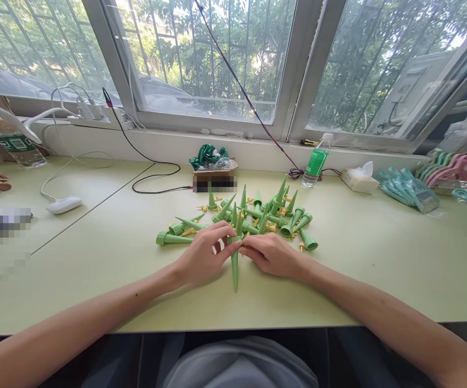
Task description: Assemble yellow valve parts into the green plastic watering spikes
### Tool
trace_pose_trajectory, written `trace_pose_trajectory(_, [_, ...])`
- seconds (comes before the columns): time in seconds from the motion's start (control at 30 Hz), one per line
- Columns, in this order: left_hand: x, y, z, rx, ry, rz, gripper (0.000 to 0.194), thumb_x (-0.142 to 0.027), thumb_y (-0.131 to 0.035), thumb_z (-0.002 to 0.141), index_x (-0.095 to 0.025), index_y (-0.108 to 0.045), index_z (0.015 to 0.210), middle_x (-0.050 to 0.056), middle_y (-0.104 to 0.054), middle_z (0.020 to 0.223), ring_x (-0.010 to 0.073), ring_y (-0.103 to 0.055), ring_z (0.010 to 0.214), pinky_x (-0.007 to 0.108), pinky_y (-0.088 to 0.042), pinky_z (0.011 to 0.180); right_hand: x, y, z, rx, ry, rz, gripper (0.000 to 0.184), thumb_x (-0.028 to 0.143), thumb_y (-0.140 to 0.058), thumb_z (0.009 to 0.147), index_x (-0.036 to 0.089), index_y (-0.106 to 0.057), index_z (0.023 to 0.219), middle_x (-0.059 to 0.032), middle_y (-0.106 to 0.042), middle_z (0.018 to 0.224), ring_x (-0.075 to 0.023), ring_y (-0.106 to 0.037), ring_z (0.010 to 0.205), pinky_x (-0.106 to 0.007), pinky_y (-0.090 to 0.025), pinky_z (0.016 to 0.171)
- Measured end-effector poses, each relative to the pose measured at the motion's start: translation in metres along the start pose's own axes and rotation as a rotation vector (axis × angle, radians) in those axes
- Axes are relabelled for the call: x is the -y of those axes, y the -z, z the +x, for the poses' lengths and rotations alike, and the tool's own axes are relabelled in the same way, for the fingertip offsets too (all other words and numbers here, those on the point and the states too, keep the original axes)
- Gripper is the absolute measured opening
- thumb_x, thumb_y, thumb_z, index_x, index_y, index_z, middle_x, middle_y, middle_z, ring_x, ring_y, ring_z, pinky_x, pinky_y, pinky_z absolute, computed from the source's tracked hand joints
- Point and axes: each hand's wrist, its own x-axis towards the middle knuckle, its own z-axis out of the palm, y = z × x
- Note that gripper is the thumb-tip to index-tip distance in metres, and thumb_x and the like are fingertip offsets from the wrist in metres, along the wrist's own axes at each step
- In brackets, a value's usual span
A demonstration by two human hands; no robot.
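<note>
A green plastic plant watering spike (235, 269) points its tip down toward me, near the front of the table. My left hand (211, 248) pinches it by its wide cap end, thumb and fingers closed. Against the same cap, from the right, press the closed fingertips of my right hand (271, 253); whatever small part they may hold is hidden. Behind both hands lies a loose heap of similar green spikes (273, 218), some standing on their caps and others on their sides. Small yellow valve pieces (271, 228) are scattered among them.
A cardboard box with green plastic wrap (213, 159) stands behind the heap. Farther right are a water bottle (314, 164), a tissue pack (360, 178) and bagged teal items (409, 188). A black cable (156, 175) and a white device (64, 205) lie leftward.
</note>
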Motion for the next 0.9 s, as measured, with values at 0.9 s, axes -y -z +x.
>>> trace_pose_trajectory(0.9, [0.002, -0.0004, 0.0005, 0.022, -0.021, 0.032, 0.014, -0.029, -0.059, 0.095, -0.017, -0.062, 0.089, 0.0, -0.056, 0.083, 0.0084, -0.054, 0.065, 0.018, -0.049, 0.053, 0.0014, 0.0002, 0.0012, 0.001, 0.018, -0.021, 0.029, 0.027, -0.046, 0.105, 0.019, -0.052, 0.078, 0.0001, -0.059, 0.07, -0.0119, -0.05, 0.058, -0.025, -0.032, 0.06])
